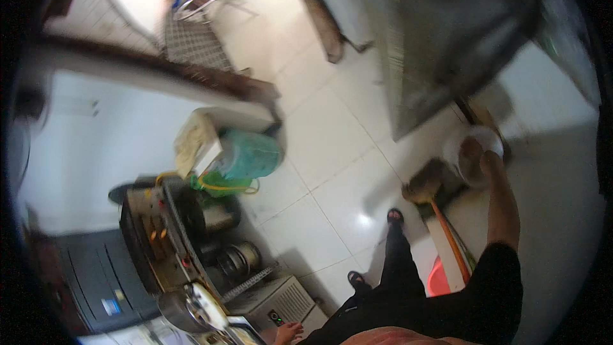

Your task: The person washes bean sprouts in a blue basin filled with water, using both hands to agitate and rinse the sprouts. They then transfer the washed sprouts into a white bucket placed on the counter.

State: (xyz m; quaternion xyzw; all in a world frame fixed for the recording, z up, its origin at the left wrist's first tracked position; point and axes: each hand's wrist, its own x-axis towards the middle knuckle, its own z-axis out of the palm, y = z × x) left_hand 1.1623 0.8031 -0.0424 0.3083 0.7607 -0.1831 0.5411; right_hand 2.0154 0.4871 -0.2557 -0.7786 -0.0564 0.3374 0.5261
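In the head view my right hand (489, 160) is at the right, closed on the rim of a round whitish bowl or basin (463, 156). Something reddish-brown shows in it, too blurred to name. The bowl is held out over the floor beside a broom (448, 230) with an orange handle. My left hand (289, 332) is low at the bottom edge, fingers apart and nothing seen in it, near a beige boxy appliance (287, 299) with a vented side and a small green light.
A shelf (177, 230) with metal pots stands at the left. Beyond it are a teal container (251, 153) and a white box (208, 141). A grey covered object (421, 58) hangs at upper right. A pink basin (437, 278) is beside my legs on the tiled floor (335, 177).
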